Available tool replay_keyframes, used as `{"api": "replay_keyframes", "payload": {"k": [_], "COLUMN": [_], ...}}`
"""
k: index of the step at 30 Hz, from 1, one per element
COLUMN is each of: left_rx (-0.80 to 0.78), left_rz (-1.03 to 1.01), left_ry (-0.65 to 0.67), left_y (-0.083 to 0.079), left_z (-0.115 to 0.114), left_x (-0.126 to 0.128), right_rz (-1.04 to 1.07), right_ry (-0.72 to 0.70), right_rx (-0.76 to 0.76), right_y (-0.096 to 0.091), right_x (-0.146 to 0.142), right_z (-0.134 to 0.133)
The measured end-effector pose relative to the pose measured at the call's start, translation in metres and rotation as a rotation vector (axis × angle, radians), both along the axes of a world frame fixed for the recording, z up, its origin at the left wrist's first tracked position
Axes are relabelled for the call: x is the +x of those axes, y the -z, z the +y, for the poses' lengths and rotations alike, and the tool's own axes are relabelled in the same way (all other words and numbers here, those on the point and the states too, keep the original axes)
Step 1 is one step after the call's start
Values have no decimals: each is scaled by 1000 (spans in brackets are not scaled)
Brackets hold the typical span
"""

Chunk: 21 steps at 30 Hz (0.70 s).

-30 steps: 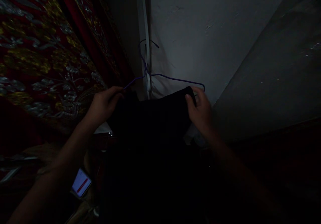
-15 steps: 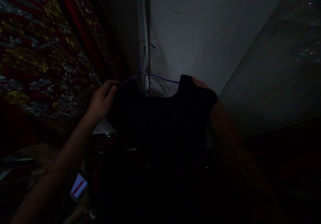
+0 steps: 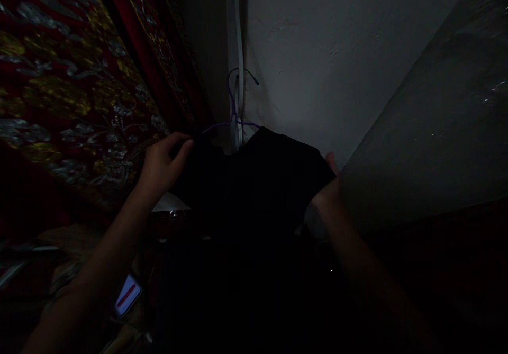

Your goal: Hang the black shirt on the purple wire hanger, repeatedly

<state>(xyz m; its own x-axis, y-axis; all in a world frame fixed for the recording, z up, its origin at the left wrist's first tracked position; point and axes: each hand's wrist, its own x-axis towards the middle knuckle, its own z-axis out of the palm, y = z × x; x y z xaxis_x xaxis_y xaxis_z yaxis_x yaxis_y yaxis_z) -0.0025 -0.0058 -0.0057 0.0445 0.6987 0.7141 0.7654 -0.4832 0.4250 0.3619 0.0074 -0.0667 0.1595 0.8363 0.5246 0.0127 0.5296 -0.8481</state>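
Observation:
A black short-sleeved shirt (image 3: 262, 184) hangs on a thin purple wire hanger (image 3: 217, 126), whose hook curves around a pale vertical strip on the wall. My left hand (image 3: 163, 161) pinches the shirt's left shoulder at that end of the hanger, thumb and fingers nearly together. At the right sleeve end is my right hand (image 3: 327, 190), gripping the cloth from below and behind. The sleeve hides most of its fingers, with one tip showing above the edge. Darkness swallows the lower part of the shirt.
Red fabric with gold and silver embroidery (image 3: 79, 94) covers the left side. A grey wall (image 3: 309, 52) stands behind, with a shiny translucent sheet (image 3: 428, 132) at right. Low on the left lies a phone with a lit screen (image 3: 128, 295) among dim clutter.
My right hand has moved down from the shoulder top to the sleeve end. The shirt's right shoulder now slopes and its collar lies nearer the hanger's middle. My left hand stays at its shoulder.

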Motion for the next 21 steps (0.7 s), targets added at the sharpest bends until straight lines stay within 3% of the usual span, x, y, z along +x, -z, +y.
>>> {"api": "replay_keyframes", "payload": {"k": [4, 7, 8, 10, 12, 14, 18, 21], "left_rx": [-58, -63, -52, -42, -64, -106, -105, -123], "left_rz": [-28, -44, -49, -69, -113, -157, -123, -97], "left_ry": [-41, -70, -70, -22, 86, 226, 491, 720], "left_y": [-3, -6, -6, -5, -2, 1, 5, 6], "left_z": [6, 18, 21, 24, 21, 12, -17, -38], "left_x": [4, 10, 11, 11, 13, 17, 40, 69], "right_rz": [-265, -349, -351, -337, -362, -483, -771, -841], "right_ry": [35, 112, 57, -196, -523, -634, -309, -235], "right_rx": [-5, 9, 1, -33, -61, -52, 97, 239], "right_y": [-29, -60, -66, -67, -52, -24, 40, 69], "right_x": [17, 5, -2, -18, -30, -40, -67, -98], "right_z": [-10, -24, -29, -37, -41, -38, -23, -18]}}
